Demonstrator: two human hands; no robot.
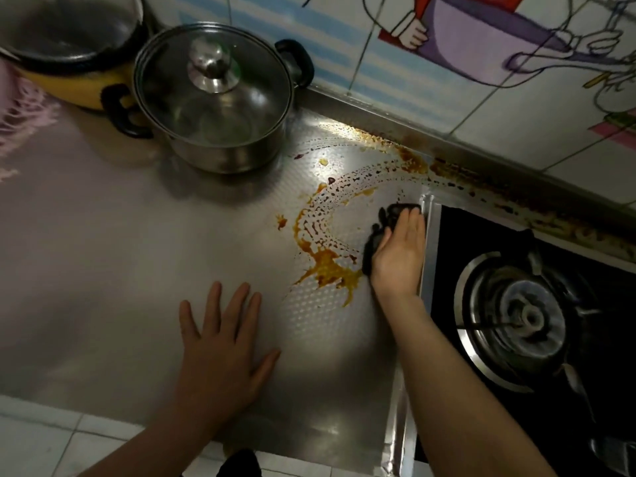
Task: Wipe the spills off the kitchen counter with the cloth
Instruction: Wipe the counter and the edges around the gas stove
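My right hand (399,249) presses flat on a dark cloth (385,222) that lies on the foil-covered counter (120,253), right beside the stove's left edge. An orange-brown spill (327,266) spreads to the left of the cloth, with smeared arcs of droplets (354,180) curving up toward the back wall. More brown splashes (413,160) run along the counter's back edge. My left hand (223,352) rests flat on the counter near the front, fingers spread, holding nothing.
A steel pot with a glass lid (213,98) stands at the back, left of the spill. Behind it sits a yellow cooker (69,46). A black gas stove with a burner (526,321) fills the right side. Tiled wall (447,80) at the back.
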